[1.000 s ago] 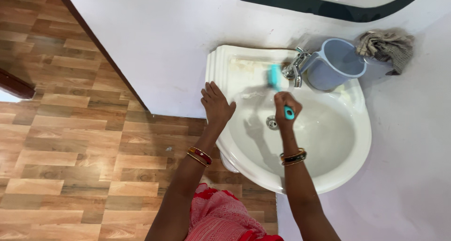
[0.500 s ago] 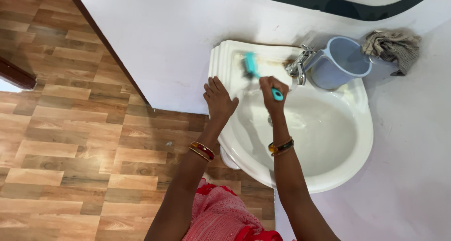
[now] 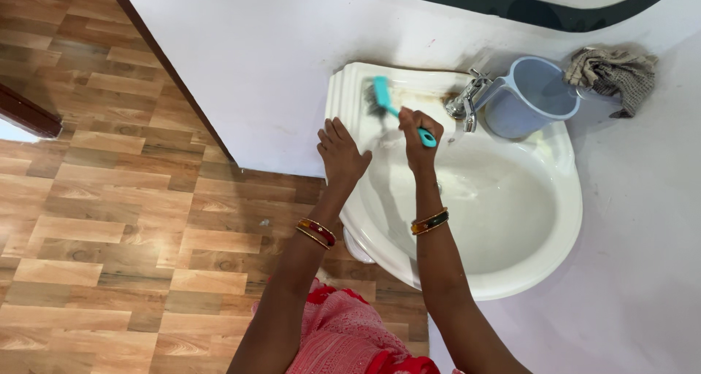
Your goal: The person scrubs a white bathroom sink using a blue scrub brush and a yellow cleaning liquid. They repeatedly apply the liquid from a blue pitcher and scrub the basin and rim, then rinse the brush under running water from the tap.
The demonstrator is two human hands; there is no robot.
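Scrubbing the sink's back corner
Her right hand is clamped around a teal brush on the sink ledge; the left hand lies flat, fingers spread, on the rim.

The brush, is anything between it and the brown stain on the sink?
Nothing visible. The right hand holds the teal brush, whose bristles rest on the sink's back ledge beside the brown stain; the tap stands beyond it.

Both forearms are bare, with no sleeves reaching the wrists. The left hand has red and gold bangles stacked at the wrist. The right hand has gold and dark bangles at its wrist. Below the bangles shows a pink-red patterned garment.
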